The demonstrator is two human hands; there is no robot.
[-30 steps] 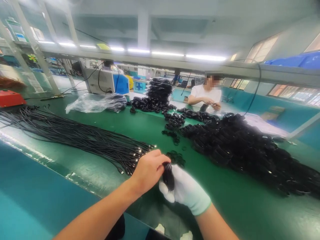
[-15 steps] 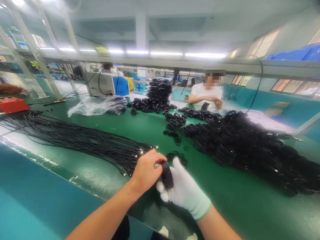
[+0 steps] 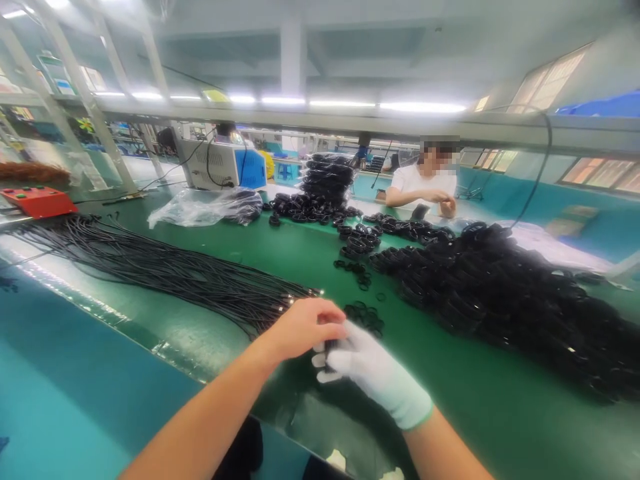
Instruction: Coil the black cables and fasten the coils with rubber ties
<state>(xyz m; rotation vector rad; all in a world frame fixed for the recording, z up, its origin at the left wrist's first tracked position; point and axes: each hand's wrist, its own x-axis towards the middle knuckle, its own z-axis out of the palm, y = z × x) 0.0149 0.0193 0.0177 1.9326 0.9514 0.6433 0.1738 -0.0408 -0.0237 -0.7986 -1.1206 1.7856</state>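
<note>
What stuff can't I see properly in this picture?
All in the head view:
- Most of the black coil: hidden by the left hand and the gloved right hand.
- Some ends of the long black cables: hidden behind the left hand.
- The rest of the big pile of coils: cut off by the right edge.
- Anything in the co-worker's hands: too small and blurred.
</note>
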